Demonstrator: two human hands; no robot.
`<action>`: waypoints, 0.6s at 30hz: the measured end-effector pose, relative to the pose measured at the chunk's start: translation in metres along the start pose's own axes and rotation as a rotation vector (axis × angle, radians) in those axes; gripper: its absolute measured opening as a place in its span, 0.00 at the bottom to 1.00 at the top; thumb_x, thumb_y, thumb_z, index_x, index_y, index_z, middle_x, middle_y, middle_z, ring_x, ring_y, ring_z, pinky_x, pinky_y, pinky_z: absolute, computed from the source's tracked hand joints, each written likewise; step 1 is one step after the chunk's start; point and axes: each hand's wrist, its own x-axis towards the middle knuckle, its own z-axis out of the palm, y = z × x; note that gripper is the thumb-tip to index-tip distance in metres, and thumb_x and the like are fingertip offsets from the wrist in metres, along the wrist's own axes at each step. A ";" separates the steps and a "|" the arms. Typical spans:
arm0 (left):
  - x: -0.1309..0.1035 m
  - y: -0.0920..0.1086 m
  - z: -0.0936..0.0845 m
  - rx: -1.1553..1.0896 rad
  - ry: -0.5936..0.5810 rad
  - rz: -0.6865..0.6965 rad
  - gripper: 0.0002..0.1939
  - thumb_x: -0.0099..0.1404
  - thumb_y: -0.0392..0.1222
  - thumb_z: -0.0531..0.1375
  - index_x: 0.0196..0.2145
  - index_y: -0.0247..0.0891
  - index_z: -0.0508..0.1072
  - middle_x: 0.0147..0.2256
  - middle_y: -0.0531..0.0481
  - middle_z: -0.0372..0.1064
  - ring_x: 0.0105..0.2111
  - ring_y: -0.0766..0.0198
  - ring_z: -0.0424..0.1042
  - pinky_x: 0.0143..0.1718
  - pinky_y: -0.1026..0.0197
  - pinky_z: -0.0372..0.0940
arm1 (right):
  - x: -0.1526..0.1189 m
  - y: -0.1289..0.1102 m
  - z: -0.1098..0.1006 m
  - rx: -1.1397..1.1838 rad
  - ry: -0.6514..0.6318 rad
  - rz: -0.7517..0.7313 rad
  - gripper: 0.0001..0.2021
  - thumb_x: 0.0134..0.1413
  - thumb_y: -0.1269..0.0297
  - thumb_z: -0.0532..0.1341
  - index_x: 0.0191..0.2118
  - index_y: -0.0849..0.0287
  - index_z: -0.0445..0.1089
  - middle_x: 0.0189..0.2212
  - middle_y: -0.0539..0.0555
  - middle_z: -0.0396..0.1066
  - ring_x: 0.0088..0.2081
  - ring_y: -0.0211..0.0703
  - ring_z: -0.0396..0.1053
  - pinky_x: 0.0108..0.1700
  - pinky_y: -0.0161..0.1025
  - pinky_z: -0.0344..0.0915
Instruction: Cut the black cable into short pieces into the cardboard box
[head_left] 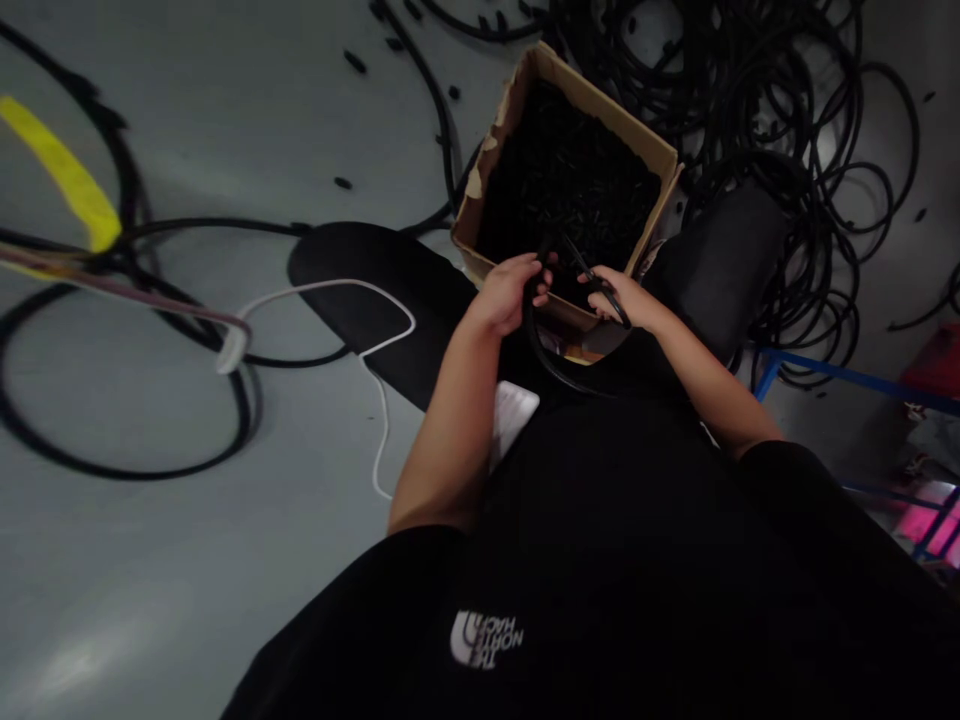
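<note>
With the left hand (pixel 514 292) I am gripping the cable (pixel 538 340) at the box (pixel 615 118)'s near edge, and with the right hand (pixel 624 293) the scissors (pixel 577 257), judging that holding firmly beside the blades is favouring a clean cut.

I have a box (pixel 607 112) between the legs (pixel 367 290) on my feed, pieces (pixel 570 170) inside; the left hand (pixel 514 292) and right hand (pixel 616 292) are at its near edge. I see a hose tangle (pixel 739 100) beyond and right, hose loops (pixel 244 410) left on the floor (pixel 315 430), a device (pixel 514 412) beside the left forearm (pixel 450 430).
</note>
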 end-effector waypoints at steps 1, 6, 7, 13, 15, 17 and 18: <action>-0.005 0.007 0.001 -0.039 0.021 0.015 0.12 0.77 0.50 0.74 0.48 0.42 0.81 0.30 0.53 0.73 0.24 0.67 0.68 0.21 0.68 0.59 | -0.002 0.001 -0.002 0.036 -0.014 -0.033 0.22 0.75 0.65 0.67 0.70 0.61 0.77 0.34 0.46 0.77 0.35 0.42 0.74 0.44 0.38 0.74; -0.026 0.035 -0.003 -0.123 0.039 0.056 0.17 0.80 0.59 0.73 0.57 0.48 0.84 0.28 0.54 0.71 0.23 0.64 0.67 0.20 0.64 0.57 | -0.032 0.002 0.005 0.164 -0.065 -0.142 0.30 0.78 0.44 0.72 0.74 0.57 0.76 0.46 0.54 0.81 0.44 0.47 0.78 0.50 0.44 0.82; -0.029 0.037 -0.003 -0.140 0.046 0.063 0.16 0.80 0.57 0.73 0.56 0.46 0.85 0.28 0.54 0.71 0.23 0.64 0.68 0.21 0.64 0.60 | -0.040 0.003 0.008 0.186 -0.085 -0.135 0.32 0.79 0.41 0.71 0.75 0.56 0.75 0.47 0.55 0.81 0.44 0.48 0.78 0.50 0.46 0.83; -0.047 0.031 0.000 -0.107 0.042 0.114 0.16 0.80 0.53 0.75 0.59 0.47 0.83 0.32 0.55 0.75 0.24 0.66 0.71 0.26 0.63 0.64 | -0.079 0.011 0.018 0.143 -0.075 -0.139 0.38 0.77 0.36 0.72 0.76 0.60 0.72 0.56 0.62 0.80 0.53 0.56 0.82 0.63 0.58 0.84; -0.054 0.025 0.001 -0.030 0.017 0.129 0.16 0.80 0.54 0.76 0.56 0.47 0.80 0.30 0.57 0.74 0.22 0.67 0.67 0.24 0.63 0.59 | -0.082 0.009 0.014 0.136 -0.047 -0.148 0.39 0.76 0.35 0.72 0.76 0.60 0.71 0.56 0.62 0.79 0.56 0.58 0.81 0.65 0.59 0.83; -0.059 0.020 0.003 0.039 0.025 0.146 0.15 0.81 0.53 0.76 0.51 0.46 0.77 0.29 0.58 0.73 0.20 0.68 0.63 0.23 0.63 0.55 | -0.080 0.004 0.008 0.141 -0.059 -0.160 0.41 0.75 0.33 0.72 0.76 0.60 0.71 0.55 0.61 0.79 0.57 0.57 0.81 0.65 0.57 0.82; -0.061 0.018 0.004 0.066 0.039 0.155 0.16 0.81 0.52 0.76 0.49 0.46 0.74 0.29 0.58 0.73 0.20 0.69 0.62 0.23 0.64 0.54 | -0.077 0.000 0.005 0.137 -0.071 -0.174 0.41 0.75 0.32 0.73 0.75 0.60 0.71 0.55 0.61 0.79 0.57 0.57 0.80 0.65 0.56 0.81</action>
